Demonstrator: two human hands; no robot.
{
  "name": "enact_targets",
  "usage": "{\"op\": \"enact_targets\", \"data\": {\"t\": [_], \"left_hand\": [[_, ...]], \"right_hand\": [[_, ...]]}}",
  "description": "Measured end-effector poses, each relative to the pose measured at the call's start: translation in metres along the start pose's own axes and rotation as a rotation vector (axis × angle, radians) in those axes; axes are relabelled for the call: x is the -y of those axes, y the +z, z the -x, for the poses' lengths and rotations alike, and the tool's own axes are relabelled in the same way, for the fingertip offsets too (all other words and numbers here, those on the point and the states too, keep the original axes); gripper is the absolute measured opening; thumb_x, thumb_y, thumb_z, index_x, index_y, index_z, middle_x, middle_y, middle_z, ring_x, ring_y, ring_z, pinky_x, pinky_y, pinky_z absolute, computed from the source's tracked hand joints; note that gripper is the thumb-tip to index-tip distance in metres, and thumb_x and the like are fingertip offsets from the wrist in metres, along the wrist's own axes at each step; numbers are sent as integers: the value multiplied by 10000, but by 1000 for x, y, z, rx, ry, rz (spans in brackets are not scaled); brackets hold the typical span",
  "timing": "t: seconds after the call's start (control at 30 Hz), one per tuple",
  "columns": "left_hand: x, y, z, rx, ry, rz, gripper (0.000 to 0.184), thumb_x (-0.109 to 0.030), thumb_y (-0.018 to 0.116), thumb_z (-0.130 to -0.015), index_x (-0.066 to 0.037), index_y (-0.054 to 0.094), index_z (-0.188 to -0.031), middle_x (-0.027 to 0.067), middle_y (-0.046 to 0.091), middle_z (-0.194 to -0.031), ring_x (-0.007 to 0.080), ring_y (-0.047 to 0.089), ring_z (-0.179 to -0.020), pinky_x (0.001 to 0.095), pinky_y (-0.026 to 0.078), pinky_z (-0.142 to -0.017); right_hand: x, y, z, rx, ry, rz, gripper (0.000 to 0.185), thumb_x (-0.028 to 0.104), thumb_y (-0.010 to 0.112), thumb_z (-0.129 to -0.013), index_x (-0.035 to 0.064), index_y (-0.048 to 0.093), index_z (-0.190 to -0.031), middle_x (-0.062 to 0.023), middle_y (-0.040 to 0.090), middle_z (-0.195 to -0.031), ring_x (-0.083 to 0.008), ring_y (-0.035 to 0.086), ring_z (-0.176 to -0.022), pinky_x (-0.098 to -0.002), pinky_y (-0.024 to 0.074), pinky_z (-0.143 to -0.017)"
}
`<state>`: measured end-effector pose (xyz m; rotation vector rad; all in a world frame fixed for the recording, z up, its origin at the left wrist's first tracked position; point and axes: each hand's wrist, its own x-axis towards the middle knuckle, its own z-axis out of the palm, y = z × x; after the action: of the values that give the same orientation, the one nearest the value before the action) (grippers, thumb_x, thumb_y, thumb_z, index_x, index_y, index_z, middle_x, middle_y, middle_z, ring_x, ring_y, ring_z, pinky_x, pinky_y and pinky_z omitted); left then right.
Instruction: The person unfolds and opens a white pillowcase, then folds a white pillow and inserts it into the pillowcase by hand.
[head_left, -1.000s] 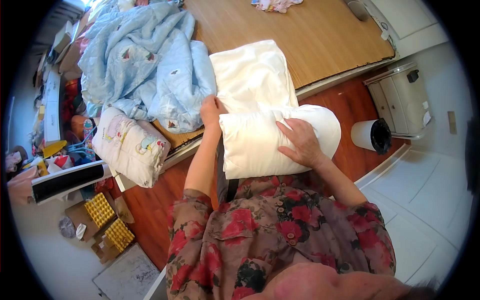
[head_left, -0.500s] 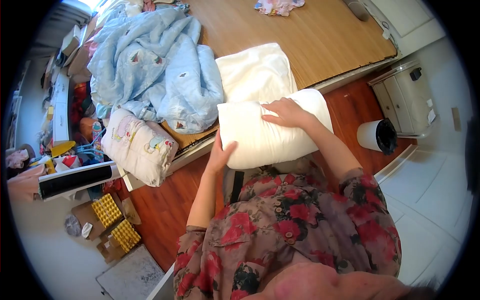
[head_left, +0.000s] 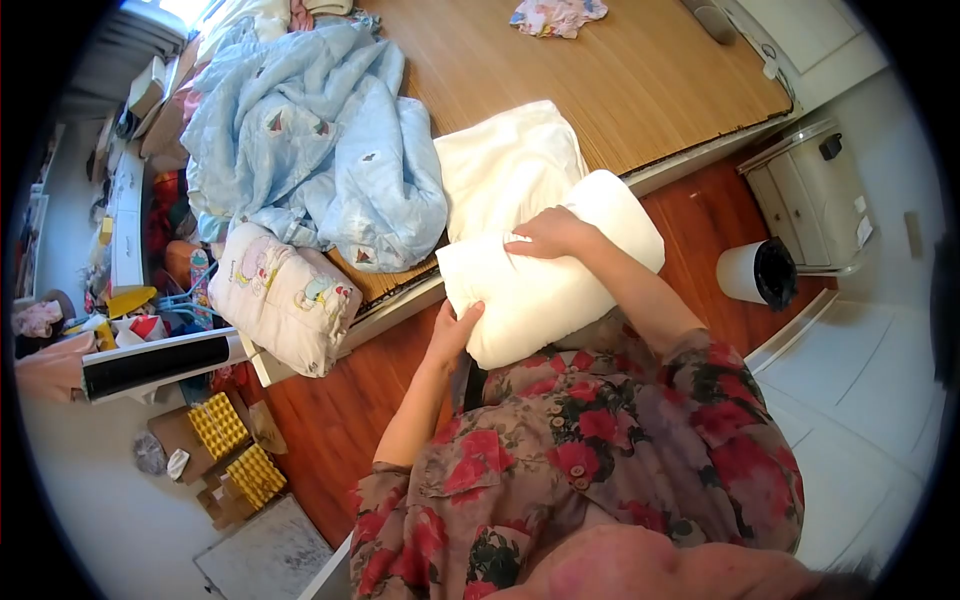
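Note:
A thick white quilt (head_left: 560, 300), folded into a fat roll, lies at the bed's front edge against my body. Its flatter part (head_left: 510, 170) stretches back onto the bed. My left hand (head_left: 455, 335) grips the roll's left end, thumb on top and the other fingers mostly hidden. On top of the roll, my right hand (head_left: 550, 235) has its fingers bent over the edge of the fold. To the left lie a crumpled light-blue quilt (head_left: 300, 140) and a folded pale quilt with cartoon prints (head_left: 285, 295).
The wooden bed surface (head_left: 620, 90) reaches to the back, with a small printed cloth (head_left: 558, 17) on it. A white bin (head_left: 745, 272) and a folding chair (head_left: 815, 200) stand at right. Yellow egg trays (head_left: 217, 425) and boxes are at lower left.
The rolled part of the white quilt has tilted and come closer to my body, its left end lower. Its flat part has slid slightly toward me. Both hands moved with it.

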<state>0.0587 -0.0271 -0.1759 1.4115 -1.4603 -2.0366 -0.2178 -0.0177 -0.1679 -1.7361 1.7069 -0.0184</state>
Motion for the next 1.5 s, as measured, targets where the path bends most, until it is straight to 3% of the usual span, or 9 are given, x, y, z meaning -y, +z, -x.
{"op": "enact_targets", "data": {"t": [0.1,0.17,0.2,0.43,0.63,0.77,0.87,0.97,1.5], "left_hand": [[2,-9,-9,-3,-52,-19,624,-233,707,-860,41,421,-1342,174,571,-1240,259,586,-1104,353,486,-920],[-31,0,10,-322,483,-944,656,-251,705,-844,33,415,-1359,235,513,-1292,357,539,-1166,404,469,-950],[-46,2,10,-296,694,-933,678,-253,696,-835,22,400,-1379,273,436,-1351,421,481,-1201,437,444,-973],[-69,91,-56,-151,983,-908,703,-315,651,-880,21,350,-1419,290,364,-1430,430,371,-1314,481,305,-1088],[-44,108,-90,51,703,-1342,824,-561,504,-906,53,324,-1425,284,365,-1436,420,323,-1347,528,211,-1120],[-48,106,-90,89,664,-1362,812,-556,507,-902,40,334,-1426,280,376,-1429,403,323,-1353,522,211,-1123],[-44,104,-87,49,690,-1355,804,-547,513,-901,41,340,-1421,278,389,-1418,406,330,-1348,523,212,-1122],[-44,103,-85,50,683,-1329,800,-540,518,-900,43,341,-1419,280,401,-1406,411,337,-1343,526,212,-1121],[-64,87,-107,189,610,-1182,865,-537,594,-844,78,344,-1399,292,438,-1363,388,427,-1270,460,312,-1070]], "right_hand": [[-7,9,-22,-45,35,56,620,628,396,-909,135,680,-1155,-166,682,-1084,-378,627,-1003,-461,457,-910],[-15,10,-26,-97,-2,-54,602,618,409,-914,130,689,-1128,-158,694,-1039,-378,632,-976,-481,454,-893],[-12,8,-23,-94,-5,-52,602,618,409,-914,130,689,-1128,-158,694,-1039,-378,632,-976,-481,454,-893],[-12,1,-18,-78,45,-107,456,444,480,-911,90,665,-1130,-191,672,-1093,-349,623,-1044,-430,462,-925],[-84,6,-35,-270,-23,-728,349,61,575,-839,-11,587,-1179,-150,637,-1162,-236,607,-1080,-342,473,-943],[-95,-20,-68,-447,29,-728,439,204,649,-841,-21,576,-1211,-196,614,-1202,-308,578,-1153,-368,444,-998],[-97,-33,-105,-611,81,-171,639,371,750,-778,9,535,-1259,-182,566,-1267,-342,529,-1188,-432,428,-997],[-90,-54,-131,-465,200,129,773,437,747,-765,22,461,-1351,-177,500,-1370,-332,448,-1283,-446,373,-1055],[-123,-57,-213,-315,160,215,897,494,817,-641,8,457,-1303,-167,471,-1386,-314,399,-1325,-522,291,-1089]]}}
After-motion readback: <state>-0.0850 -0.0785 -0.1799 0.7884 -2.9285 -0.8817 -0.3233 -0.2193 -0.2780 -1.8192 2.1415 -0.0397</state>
